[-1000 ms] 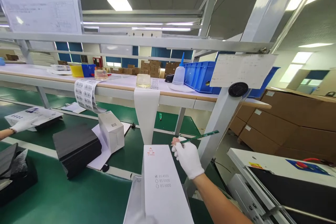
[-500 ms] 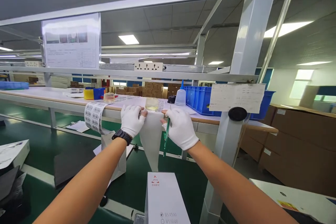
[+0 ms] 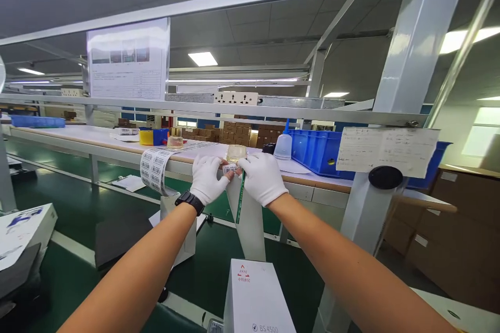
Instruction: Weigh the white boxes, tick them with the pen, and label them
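Observation:
Both of my hands wear white gloves whose thumb tips and fingertips partly show bare. My left hand (image 3: 209, 179) is closed, pinching a small white barcode label (image 3: 229, 168) at the bench's front edge. My right hand (image 3: 262, 178) meets it from the other side, fingers bent at the label's right end. A slim green pen (image 3: 240, 200) slants downward from that hand's grip. Just beyond the fingertips sits a clear yellowish roll of tape (image 3: 236, 153). Below the hands hangs a pale, smooth strip or panel (image 3: 250, 223); its upper end is hidden.
A curled roll of barcode labels (image 3: 154, 169) hangs over the bench edge at left. Behind are a plastic squeeze bottle (image 3: 283, 145), a blue bin (image 3: 316, 152) and a yellow-blue tape dispenser (image 3: 153, 137). A white box (image 3: 255, 291) stands below, beside a metal post (image 3: 398, 73) at right.
The whole view has shifted, with the bench moving right in the picture. My hands have come closer together, and a barcode label now shows between them. The pen stays in my right hand.

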A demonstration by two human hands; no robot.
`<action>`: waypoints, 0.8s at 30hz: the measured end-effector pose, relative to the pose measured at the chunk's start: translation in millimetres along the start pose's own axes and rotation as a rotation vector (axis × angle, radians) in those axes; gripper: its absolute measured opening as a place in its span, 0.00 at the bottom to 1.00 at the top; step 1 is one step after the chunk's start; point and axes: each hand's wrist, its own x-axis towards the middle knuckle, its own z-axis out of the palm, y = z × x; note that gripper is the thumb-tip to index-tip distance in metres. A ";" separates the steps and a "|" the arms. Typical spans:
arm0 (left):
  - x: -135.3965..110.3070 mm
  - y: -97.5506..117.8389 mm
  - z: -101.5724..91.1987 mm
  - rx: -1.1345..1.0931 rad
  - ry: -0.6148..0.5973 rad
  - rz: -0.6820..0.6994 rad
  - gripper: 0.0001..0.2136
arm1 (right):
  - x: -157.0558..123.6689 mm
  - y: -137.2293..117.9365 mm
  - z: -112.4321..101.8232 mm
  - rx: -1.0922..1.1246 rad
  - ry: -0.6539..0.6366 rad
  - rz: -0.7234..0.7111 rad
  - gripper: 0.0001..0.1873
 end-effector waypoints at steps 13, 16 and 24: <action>14.7 -0.6 -28.4 0.080 -0.233 0.022 0.26 | -21.4 -18.3 -5.5 0.089 0.208 -0.256 0.16; -14.2 3.3 -47.9 0.086 -0.264 0.086 0.34 | -81.2 -39.1 -12.3 0.493 0.263 -0.021 0.17; -306.5 110.7 -107.2 -0.218 -0.438 -0.126 0.31 | -258.6 -34.1 -19.3 1.074 -0.047 1.071 0.19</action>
